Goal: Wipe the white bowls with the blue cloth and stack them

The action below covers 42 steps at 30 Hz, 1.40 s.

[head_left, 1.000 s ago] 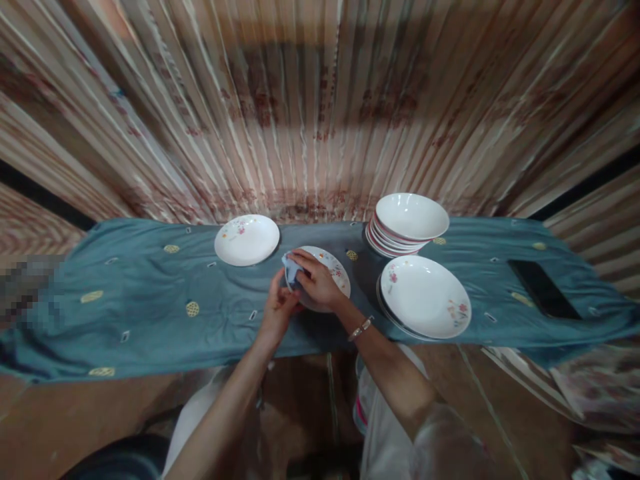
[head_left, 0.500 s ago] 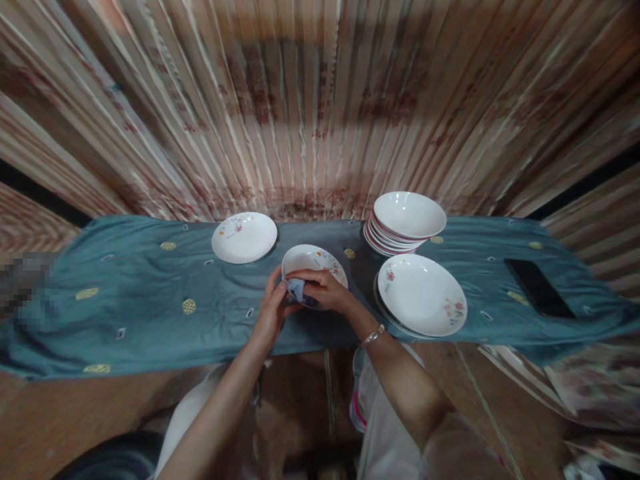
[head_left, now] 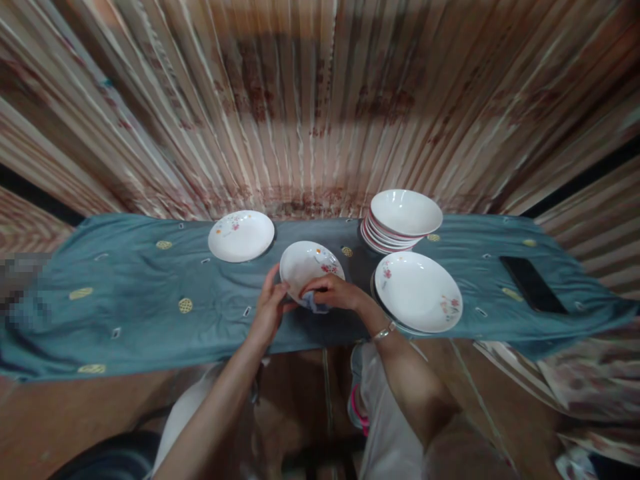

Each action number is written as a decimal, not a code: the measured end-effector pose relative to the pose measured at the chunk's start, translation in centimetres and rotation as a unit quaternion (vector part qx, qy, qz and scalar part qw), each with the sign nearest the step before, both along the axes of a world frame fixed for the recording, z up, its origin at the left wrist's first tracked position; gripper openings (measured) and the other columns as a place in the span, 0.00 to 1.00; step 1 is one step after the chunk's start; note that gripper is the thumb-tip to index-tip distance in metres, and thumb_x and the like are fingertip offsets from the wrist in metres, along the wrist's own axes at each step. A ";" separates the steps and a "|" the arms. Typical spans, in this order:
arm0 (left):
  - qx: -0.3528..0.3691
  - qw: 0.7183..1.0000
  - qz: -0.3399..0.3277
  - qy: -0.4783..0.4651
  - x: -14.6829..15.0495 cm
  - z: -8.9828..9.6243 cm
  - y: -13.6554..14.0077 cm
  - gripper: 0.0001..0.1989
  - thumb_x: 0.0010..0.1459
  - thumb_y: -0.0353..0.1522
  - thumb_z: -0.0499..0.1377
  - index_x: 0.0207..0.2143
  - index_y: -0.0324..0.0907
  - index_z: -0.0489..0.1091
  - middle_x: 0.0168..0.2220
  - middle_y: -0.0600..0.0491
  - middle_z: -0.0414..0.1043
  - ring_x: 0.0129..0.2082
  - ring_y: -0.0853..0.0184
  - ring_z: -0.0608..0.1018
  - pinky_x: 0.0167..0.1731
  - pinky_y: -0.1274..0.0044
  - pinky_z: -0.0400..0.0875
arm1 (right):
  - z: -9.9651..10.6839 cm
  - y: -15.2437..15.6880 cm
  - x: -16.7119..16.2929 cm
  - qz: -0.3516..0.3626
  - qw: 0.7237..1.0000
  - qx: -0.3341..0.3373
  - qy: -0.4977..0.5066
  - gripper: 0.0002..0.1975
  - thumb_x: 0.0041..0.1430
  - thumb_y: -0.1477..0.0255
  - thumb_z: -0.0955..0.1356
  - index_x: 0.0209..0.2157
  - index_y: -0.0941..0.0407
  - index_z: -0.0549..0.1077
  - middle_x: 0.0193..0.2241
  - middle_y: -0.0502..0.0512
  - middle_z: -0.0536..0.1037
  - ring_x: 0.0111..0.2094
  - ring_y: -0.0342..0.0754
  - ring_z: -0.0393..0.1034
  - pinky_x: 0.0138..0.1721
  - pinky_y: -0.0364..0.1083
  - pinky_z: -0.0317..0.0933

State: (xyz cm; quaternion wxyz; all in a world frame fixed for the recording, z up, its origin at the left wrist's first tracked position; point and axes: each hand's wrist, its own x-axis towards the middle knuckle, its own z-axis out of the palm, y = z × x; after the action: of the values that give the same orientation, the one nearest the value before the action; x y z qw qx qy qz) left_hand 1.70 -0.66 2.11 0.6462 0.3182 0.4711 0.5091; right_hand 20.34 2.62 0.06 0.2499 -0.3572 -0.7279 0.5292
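A small white plate [head_left: 304, 261] with a floral print is tilted up over the cloth-covered table. My left hand [head_left: 271, 300] grips its left edge, thumb on the upper face and fingers beneath. Pressed to the near rim is a bluish cloth [head_left: 314, 303], held in the closed fingers of my right hand [head_left: 334, 293]. The right hand covers the plate's lower right part.
One white plate [head_left: 241, 237] lies at the back left. To the right are stacked bowls [head_left: 406, 213] and, nearer, stacked larger plates [head_left: 419, 293]. A black phone [head_left: 533, 285] rests farther right on the green-blue tablecloth [head_left: 145, 300]. A pleated curtain [head_left: 310, 120] hangs behind.
My right hand and the cloth have slid from the plate's left side along the near rim to the right. My left hand keeps its grip on the plate. The view has shifted slightly.
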 end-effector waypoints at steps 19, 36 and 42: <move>0.017 0.999 0.002 0.039 -0.4 -0.9 0.2 0.43 0.40 0.40 0.71 0.60 0.47 0.62 0.30 0.57 0.71 0.31 0.67 0.74 0.29 0.77 0.74 | 2.7 -0.4 0.5 -0.045 0.904 0.107 -0.413 0.15 0.59 0.73 0.62 0.29 0.61 0.80 0.29 0.57 0.81 0.32 0.47 0.72 0.34 0.42 0.58; 0.023 0.999 -0.008 0.037 -0.3 -0.8 0.3 0.42 0.42 0.39 0.69 0.60 0.48 0.61 0.29 0.59 0.70 0.31 0.68 0.74 0.30 0.77 0.74 | 1.3 0.3 -0.2 -0.239 0.842 0.175 -0.452 0.17 0.63 0.78 0.59 0.46 0.63 0.76 0.46 0.65 0.79 0.48 0.53 0.73 0.52 0.50 0.64; 0.026 0.999 -0.006 0.038 -0.3 -0.9 0.3 0.42 0.42 0.38 0.69 0.60 0.47 0.60 0.30 0.58 0.70 0.33 0.67 0.74 0.30 0.75 0.75 | 0.3 1.5 -0.6 -0.260 0.871 0.207 -0.363 0.19 0.59 0.83 0.60 0.49 0.64 0.73 0.49 0.67 0.76 0.53 0.53 0.69 0.58 0.50 0.60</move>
State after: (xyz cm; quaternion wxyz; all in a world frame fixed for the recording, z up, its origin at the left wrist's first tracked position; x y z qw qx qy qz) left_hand 1.41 -0.37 1.17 0.6223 0.3570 0.4796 0.5052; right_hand 19.71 4.12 0.31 0.1652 -0.6409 -0.7406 0.1157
